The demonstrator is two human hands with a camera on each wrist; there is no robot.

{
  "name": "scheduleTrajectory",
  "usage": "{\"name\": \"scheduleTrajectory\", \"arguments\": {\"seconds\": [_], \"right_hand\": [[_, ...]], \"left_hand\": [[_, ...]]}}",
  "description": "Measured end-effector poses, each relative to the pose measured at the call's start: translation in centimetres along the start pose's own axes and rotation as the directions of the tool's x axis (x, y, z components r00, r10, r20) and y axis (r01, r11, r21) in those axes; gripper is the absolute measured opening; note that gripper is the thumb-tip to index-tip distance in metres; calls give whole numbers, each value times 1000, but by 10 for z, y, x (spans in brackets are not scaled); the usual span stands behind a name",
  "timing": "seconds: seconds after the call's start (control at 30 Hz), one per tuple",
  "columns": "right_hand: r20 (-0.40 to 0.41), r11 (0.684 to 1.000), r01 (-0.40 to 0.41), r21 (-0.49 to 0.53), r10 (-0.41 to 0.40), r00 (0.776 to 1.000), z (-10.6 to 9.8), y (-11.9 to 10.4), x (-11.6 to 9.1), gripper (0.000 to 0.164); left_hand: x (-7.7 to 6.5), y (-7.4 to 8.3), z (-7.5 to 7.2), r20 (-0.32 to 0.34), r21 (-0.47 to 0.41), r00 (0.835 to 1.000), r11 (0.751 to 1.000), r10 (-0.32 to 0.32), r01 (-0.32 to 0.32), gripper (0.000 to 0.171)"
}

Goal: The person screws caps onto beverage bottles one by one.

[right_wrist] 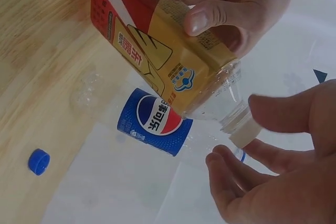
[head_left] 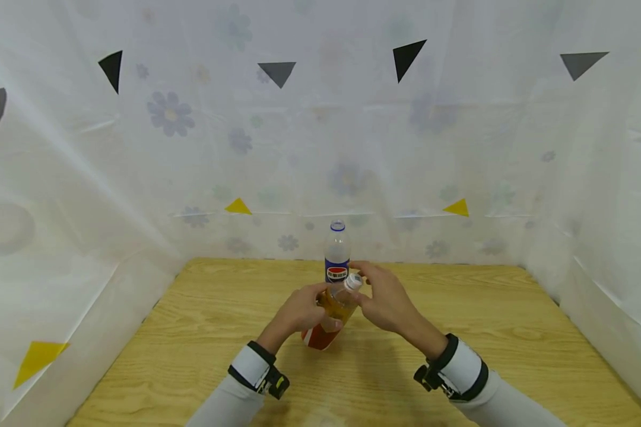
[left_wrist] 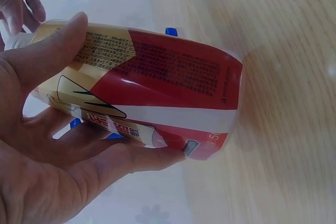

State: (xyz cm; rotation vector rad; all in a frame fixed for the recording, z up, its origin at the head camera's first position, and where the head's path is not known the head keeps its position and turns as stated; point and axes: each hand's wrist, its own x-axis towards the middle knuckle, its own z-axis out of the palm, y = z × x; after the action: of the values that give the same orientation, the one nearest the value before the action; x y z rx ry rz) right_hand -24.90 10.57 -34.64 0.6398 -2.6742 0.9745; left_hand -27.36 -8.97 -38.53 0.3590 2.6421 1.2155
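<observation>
My left hand (head_left: 301,308) grips a square drink bottle (left_wrist: 173,72) with a red and gold label, thumb on one face and fingers round the other side. The bottle leans, its white cap (right_wrist: 244,127) towards my right hand (head_left: 386,299). Around that cap the right thumb and fingers are spread, the thumb tip close at its edge and the index finger standing off in the head view. Just behind stands a clear cola bottle (head_left: 338,246) with a blue label, upright and uncapped.
A loose blue cap (right_wrist: 39,162) lies on the wooden table (head_left: 219,356) near the cola bottle's base. Pale flowered sheeting (head_left: 320,148) hangs behind the table and at both sides, with black, grey and yellow triangles on it.
</observation>
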Motion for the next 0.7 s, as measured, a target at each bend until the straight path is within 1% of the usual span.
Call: {"name": "scheduleTrajectory", "arguments": {"seconds": [0.1, 0.3, 0.53, 0.7], "right_hand": [[3, 1000, 6, 7, -6, 1000, 0, 0, -1, 47], [-18, 999, -24, 22, 25, 1000, 1, -1, -1, 35], [-31, 999, -27, 36, 28, 999, 2, -1, 1, 31], [-33, 998, -53, 40, 54, 998, 2, 0, 2, 20]], "left_hand": [[0, 0, -1, -1, -2, 1000, 1000, 7, -7, 73], [0, 0, 0, -2, -10, 1000, 1000, 10, -10, 69], [0, 0, 0, -7, -5, 1000, 1000, 11, -11, 70], [0, 1, 0, -10, -6, 1000, 1000, 14, -14, 69]]}}
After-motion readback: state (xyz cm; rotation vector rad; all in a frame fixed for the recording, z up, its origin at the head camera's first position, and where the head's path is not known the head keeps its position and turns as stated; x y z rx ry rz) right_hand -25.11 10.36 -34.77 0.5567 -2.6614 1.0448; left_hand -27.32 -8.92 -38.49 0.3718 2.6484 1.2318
